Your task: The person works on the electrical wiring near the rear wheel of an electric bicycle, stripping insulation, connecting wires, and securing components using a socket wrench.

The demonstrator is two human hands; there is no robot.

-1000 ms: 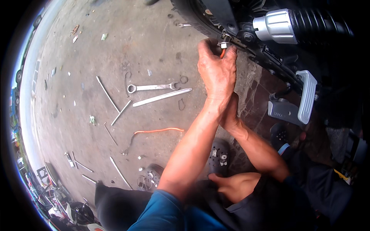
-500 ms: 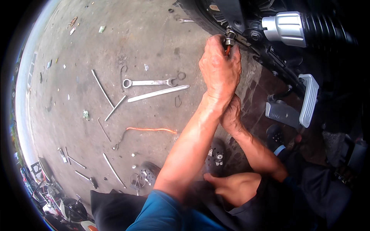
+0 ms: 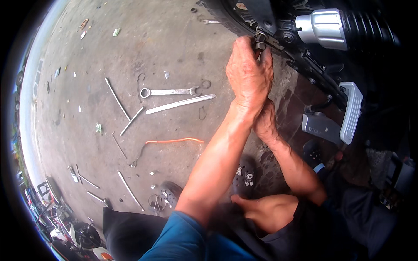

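Note:
My left hand [image 3: 249,71] is closed, back of the hand up, beside the lower rear part of a motorcycle [image 3: 305,63]. A metal fitting [image 3: 260,41] shows at its thumb and fingertips, next to the wheel; what lies inside the grip is hidden. My right hand [image 3: 265,119] is below and behind the left wrist, its fingers covered. Near the hands are the black tyre [image 3: 217,15], a silver exhaust end or cover [image 3: 321,29] with a black ribbed part, and a grey footrest [image 3: 350,113].
On the concrete floor to the left lie a combination wrench [image 3: 170,92], a flat tyre lever [image 3: 180,104], a T-handle wrench [image 3: 118,100], an orange cord [image 3: 174,140] and a metal rod [image 3: 130,190]. A small wrench [image 3: 211,21] is near the tyre. Parked motorcycles [image 3: 74,235] stand lower left.
Both hands stay at nearly the same place, with slight shifting of the left fingers. An orange piece seen between the left fingers earlier now hardly shows. The whole view has moved slightly.

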